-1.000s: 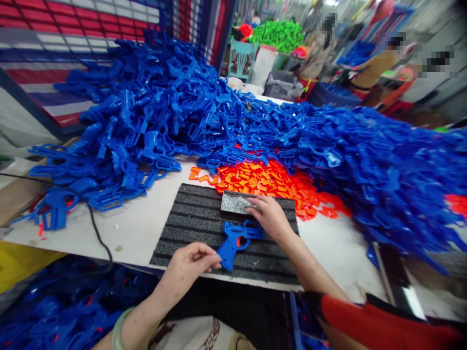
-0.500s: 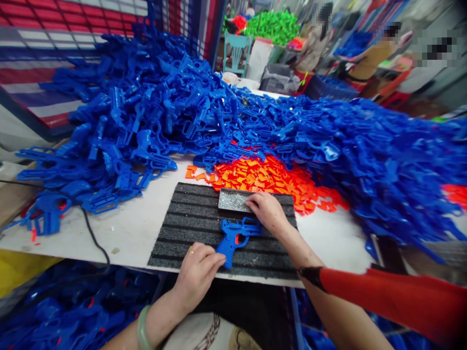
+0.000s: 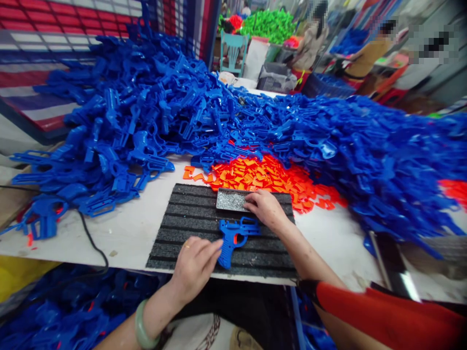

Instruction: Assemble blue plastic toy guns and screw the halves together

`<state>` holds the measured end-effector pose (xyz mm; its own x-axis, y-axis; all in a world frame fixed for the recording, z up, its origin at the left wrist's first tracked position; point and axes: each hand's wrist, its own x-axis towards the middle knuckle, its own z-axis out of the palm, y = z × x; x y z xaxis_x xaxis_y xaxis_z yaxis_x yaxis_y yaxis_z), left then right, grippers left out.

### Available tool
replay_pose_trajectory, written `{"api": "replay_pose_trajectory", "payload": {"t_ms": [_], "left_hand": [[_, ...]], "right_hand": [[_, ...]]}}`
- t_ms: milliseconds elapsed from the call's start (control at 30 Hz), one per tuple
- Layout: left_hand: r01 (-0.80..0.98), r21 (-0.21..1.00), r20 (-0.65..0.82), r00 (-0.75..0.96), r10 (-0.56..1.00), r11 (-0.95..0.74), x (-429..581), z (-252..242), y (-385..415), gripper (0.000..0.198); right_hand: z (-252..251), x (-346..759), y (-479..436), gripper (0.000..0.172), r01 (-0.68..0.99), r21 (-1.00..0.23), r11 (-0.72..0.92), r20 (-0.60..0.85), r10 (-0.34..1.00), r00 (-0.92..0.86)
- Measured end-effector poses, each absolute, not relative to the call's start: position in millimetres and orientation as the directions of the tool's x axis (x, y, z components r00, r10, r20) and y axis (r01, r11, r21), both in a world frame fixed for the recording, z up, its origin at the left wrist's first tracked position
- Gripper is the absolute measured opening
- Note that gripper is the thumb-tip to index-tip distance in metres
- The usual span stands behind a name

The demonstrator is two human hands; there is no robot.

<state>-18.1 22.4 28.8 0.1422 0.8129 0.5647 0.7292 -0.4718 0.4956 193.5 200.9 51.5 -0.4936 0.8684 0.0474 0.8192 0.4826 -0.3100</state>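
One blue plastic toy gun (image 3: 233,241) lies on one black ribbed mat (image 3: 175,243). Left hand (image 3: 195,267): fingers close together, tips touching the gun's grip. Right hand (image 3: 265,209): fingers narrow, resting on one glittery tray (image 3: 230,200). Also: blue gun parts heap (image 3: 215,121), orange pieces heap (image 3: 259,176), white table (image 3: 91,243), first co-worker (image 3: 310,41), second co-worker (image 3: 368,53).

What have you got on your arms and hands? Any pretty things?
Both hands are bare, with no gloves. The left hand wears a thin gold ring on a finger, and a smooth pale green bangle circles its wrist. The right hand has a loose red sleeve on its arm, ending in a black cuff.
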Motion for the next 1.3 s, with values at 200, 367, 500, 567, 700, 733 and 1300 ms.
{"api": "replay_pose_trajectory", "payload": {"t_ms": [200,367,500,567,700,733,1300], "left_hand": [[0.950,0.222,0.224,0.171,0.959,-0.222,-14.2,75.9,114.8,0.025],[0.972,0.159,0.106,0.156,0.982,-0.172,7.7,84.7,168.4,0.016],[0.969,0.159,0.040,0.185,0.982,-0.189,13.6,79.3,175.1,0.012],[0.966,0.168,0.022,0.197,0.980,-0.198,11.9,79.7,174.1,0.014],[0.962,0.198,0.023,0.187,0.982,-0.188,9.4,82.9,172.6,0.019],[0.961,0.210,0.030,0.180,0.983,-0.182,9.7,82.9,172.5,0.021],[0.273,0.962,0.009,0.029,1.000,-0.017,-8.9,80.7,126.1,0.029]], "right_hand": [[57.8,186.5,199.2,0.013,0.820,-0.316,0.477,0.067,0.873,-0.482],[56.0,187.0,194.9,0.014,0.822,-0.337,0.458,0.121,0.888,-0.444],[50.8,190.5,193.5,0.015,0.800,-0.360,0.480,0.161,0.876,-0.454],[48.2,191.4,193.3,0.018,0.786,-0.365,0.500,0.180,0.866,-0.467],[44.3,191.1,193.3,0.021,0.775,-0.368,0.514,0.210,0.858,-0.469],[43.6,190.8,193.3,0.021,0.775,-0.369,0.513,0.213,0.858,-0.466],[51.2,216.8,152.1,0.019,0.452,-0.845,0.286,0.118,0.924,-0.364]]}}
